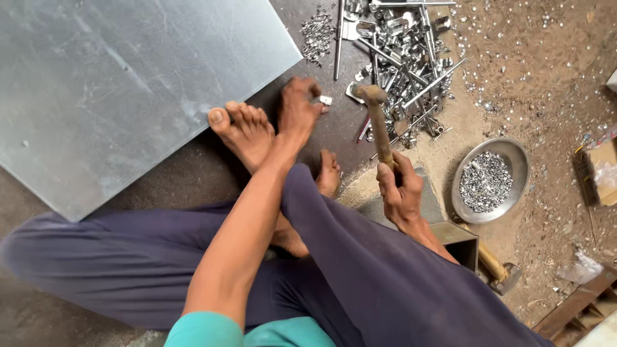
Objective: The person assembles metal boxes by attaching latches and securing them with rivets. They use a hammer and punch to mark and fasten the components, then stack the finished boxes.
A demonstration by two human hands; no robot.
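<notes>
I sit on the ground in dark trousers with bare feet (244, 132). My left hand (297, 109) reaches past my foot and pinches a small silver metal piece (326, 100) against the dark floor. My right hand (400, 191) grips the wooden handle of a hammer (378, 122), raised with its head near the small piece and just right of it.
A large grey metal sheet (116, 90) lies at the upper left. A heap of shiny metal parts and rods (402, 58) sits ahead. A round steel bowl (511, 160) of small pieces stands right. A metal block (459, 241) and second hammer (498, 266) lie by my right knee.
</notes>
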